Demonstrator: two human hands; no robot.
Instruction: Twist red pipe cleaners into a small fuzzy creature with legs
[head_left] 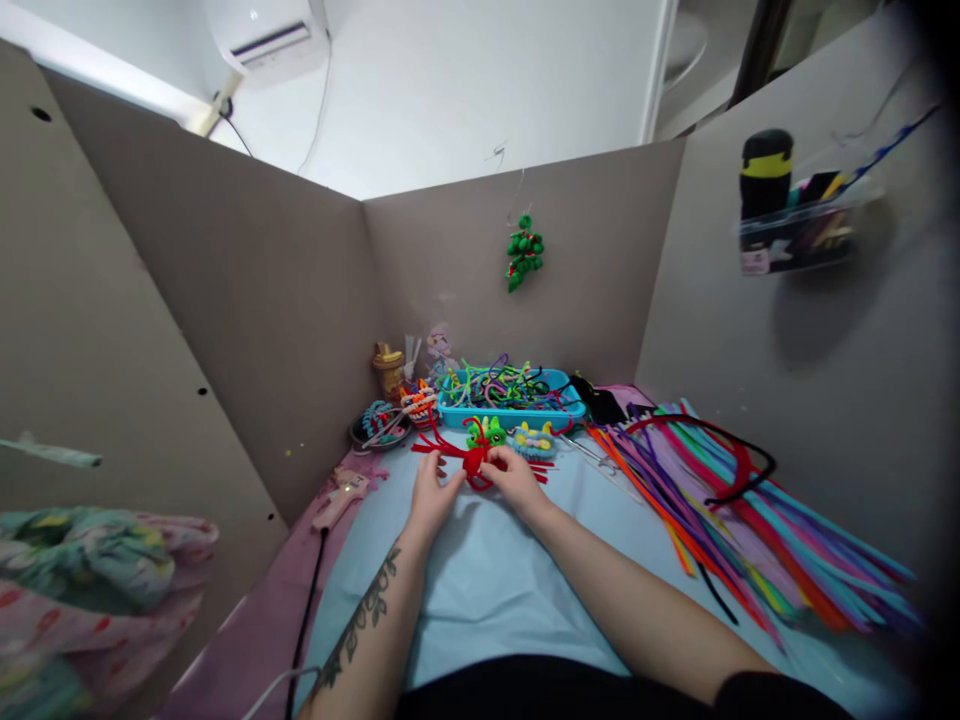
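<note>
A red piece made of pipe cleaners, with a rounded middle and loose stems sticking out, is between my two hands above the table. My right hand pinches it from the right with thumb and fingertips. On its other side my left hand is curled, its thumb at the rounded part and the left stems by its fingers; the exact grip is partly hidden. Just behind stand a green pipe-cleaner figure and a blue and yellow one. More red stems lie beyond my right hand.
A blue tray of tangled pipe cleaners stands at the back. Bundles of coloured pipe cleaners cover the right side, near scissors. A corded glue gun and a dark bowl are left. Grey partitions surround the table.
</note>
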